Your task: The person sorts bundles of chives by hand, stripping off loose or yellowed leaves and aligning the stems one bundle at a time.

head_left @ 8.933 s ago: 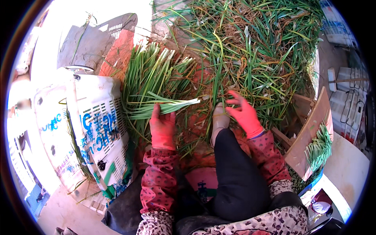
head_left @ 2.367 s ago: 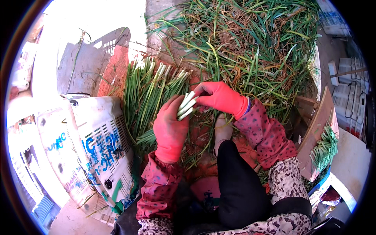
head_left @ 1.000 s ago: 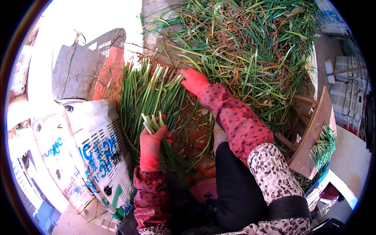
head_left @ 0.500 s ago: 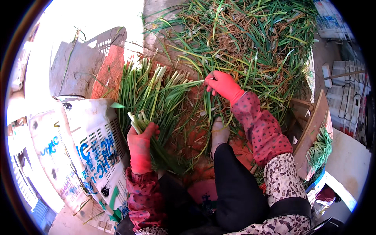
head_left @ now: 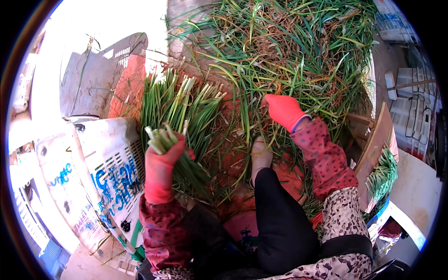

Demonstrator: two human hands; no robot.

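My left hand (head_left: 162, 167), in a red rubber glove, is closed round a bunch of green stalks (head_left: 163, 139) with pale ends up and leaves hanging down to the right. It is beside the white crate. Just beyond it lies a larger heap of the same green stalks (head_left: 186, 105), pale ends pointing away from me. My right hand (head_left: 285, 112), gloved alike, is curled closed above the near edge of a wide pile of loose green and brown leaves (head_left: 294, 51). Whatever its fingers might hold is hidden.
A white perforated crate (head_left: 112, 154) with blue markings stands at my left. On the right are a wooden board or stool (head_left: 371, 156) with a green bundle (head_left: 381, 175) and white crates (head_left: 410, 112). My foot (head_left: 261, 154) rests on red ground cloth by the leaf pile.
My right hand has moved right and slightly towards me; the thin leaf it was pulling no longer shows. My left hand has shifted a little left with the bunch, which has turned.
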